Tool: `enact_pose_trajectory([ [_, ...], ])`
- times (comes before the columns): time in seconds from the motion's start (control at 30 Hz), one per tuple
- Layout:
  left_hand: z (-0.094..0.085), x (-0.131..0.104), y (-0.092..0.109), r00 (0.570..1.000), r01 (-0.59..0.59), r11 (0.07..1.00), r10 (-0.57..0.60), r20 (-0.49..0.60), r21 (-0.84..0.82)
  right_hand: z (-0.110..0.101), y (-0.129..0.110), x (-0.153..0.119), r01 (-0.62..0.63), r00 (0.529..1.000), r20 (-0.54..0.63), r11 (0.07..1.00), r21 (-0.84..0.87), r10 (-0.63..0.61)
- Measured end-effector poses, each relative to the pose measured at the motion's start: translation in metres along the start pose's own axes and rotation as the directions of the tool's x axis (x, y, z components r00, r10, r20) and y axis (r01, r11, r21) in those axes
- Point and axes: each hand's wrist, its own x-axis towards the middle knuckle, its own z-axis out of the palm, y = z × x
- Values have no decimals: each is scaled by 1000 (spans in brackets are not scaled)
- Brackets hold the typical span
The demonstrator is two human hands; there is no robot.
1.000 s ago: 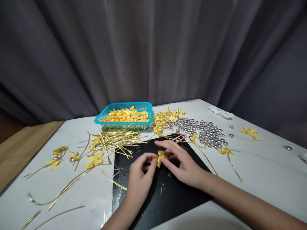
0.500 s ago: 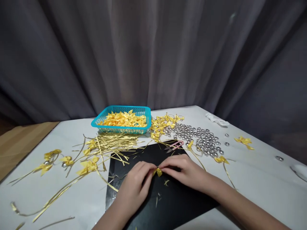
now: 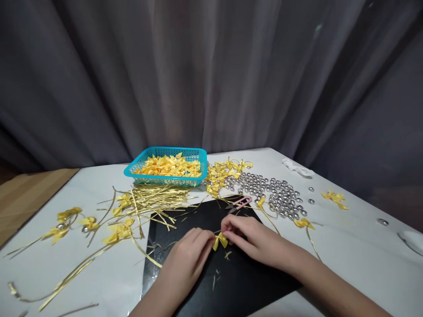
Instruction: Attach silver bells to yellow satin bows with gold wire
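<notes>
Left hand (image 3: 189, 252): was half-curled at lower centre, fingertips pinching the left edge of a yellow bow (image 3: 220, 242).
Right hand (image 3: 247, 237): had its fingers bent in to the thumb, gripping the bow's right side.
Bow: sat between both hands, lower centre, over the black mat (image 3: 246, 284).
Pink snips (image 3: 243, 201): lay just beyond the right hand.
Blue basket (image 3: 130, 171): stood left of centre, heaped with yellow pieces (image 3: 170, 166).

Dim light leaves the curtain (image 3: 211, 79) dark, while pale glare marks the black mat (image 3: 238, 281) along its left edge.
</notes>
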Motion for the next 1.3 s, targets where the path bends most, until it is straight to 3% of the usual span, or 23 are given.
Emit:
enact_pose_trajectory([
  [0.13,-1,-1,1,998,11,998,-15,67,61,-4,-4,0,-26,998,53,999,-34,28],
  [0.57,3,5,1,990,-20,981,-7,143,192,-1,-4,-2,-57,980,183,989,-136,81],
  [1.03,3,2,3,984,-118,930,63,166,347,2,-3,-1,-53,986,145,984,-168,78],
  [1.3,3,4,4,992,-63,936,21,124,345,2,-4,-1,1,988,148,966,-260,38],
])
